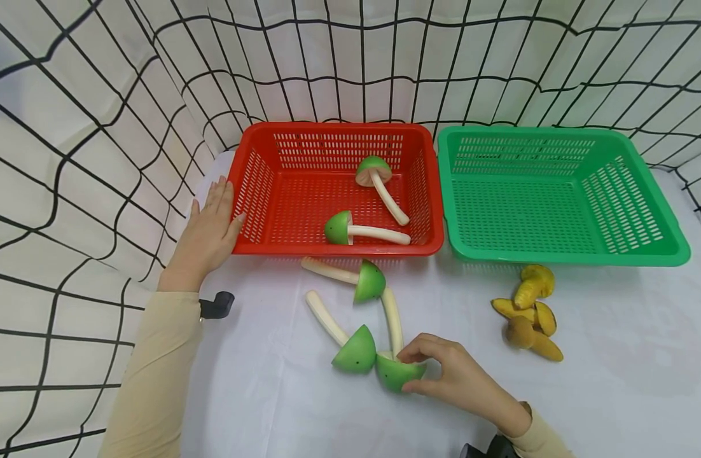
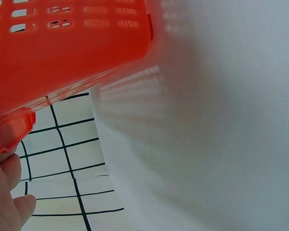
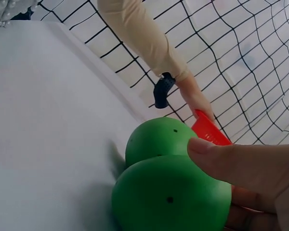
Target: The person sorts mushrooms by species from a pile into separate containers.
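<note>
My left hand rests on the left rim of the red basket, its fingers straight along the edge and the thumb near the front corner. Two green-capped toy mushrooms lie inside, one upper and one lower. My right hand pinches the cap of a green mushroom on the white cloth, thumb below and fingers at the cap's upper edge. Touching that cap on its left is another green mushroom. A further one lies sideways just in front of the basket.
A green basket with nothing in it stands right of the red one. Several yellow-brown mushrooms lie bunched in front of it. Black wire grid with white sheeting behind rises along the back and left.
</note>
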`<move>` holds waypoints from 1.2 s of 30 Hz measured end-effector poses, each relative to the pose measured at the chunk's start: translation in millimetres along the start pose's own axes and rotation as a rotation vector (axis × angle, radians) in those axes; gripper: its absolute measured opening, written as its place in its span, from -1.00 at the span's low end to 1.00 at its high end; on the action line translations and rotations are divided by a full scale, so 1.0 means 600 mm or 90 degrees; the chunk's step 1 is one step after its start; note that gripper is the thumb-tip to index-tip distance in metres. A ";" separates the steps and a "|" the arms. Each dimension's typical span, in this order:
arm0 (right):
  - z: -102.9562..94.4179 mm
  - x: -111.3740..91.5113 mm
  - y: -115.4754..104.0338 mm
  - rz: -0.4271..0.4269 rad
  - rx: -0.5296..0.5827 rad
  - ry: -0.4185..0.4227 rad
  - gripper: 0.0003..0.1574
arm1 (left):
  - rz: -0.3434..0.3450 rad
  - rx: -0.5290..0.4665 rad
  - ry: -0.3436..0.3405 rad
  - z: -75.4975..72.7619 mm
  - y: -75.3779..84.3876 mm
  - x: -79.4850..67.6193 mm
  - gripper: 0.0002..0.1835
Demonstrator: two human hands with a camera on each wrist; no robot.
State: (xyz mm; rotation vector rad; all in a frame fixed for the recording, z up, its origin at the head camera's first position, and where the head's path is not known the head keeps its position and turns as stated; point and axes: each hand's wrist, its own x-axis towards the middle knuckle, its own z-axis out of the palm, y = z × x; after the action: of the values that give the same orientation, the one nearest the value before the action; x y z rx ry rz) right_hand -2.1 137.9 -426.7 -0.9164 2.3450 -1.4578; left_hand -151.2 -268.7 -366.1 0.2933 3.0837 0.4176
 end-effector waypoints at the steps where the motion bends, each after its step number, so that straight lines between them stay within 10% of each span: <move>1: 0.002 0.000 0.000 -0.004 -0.004 -0.003 -0.59 | 0.000 0.000 -0.001 0.000 0.000 0.000 -0.31; 36: 0.008 0.001 0.004 -0.040 -0.044 0.023 -0.67 | 0.000 -0.008 -0.005 0.003 -0.004 0.002 -0.30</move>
State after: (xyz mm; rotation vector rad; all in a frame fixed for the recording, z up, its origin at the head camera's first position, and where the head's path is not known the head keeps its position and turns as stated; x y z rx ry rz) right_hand -1.2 135.1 -430.9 -0.9989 2.4268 -1.4359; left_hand -152.8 -270.4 -368.5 0.2930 3.0716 0.4334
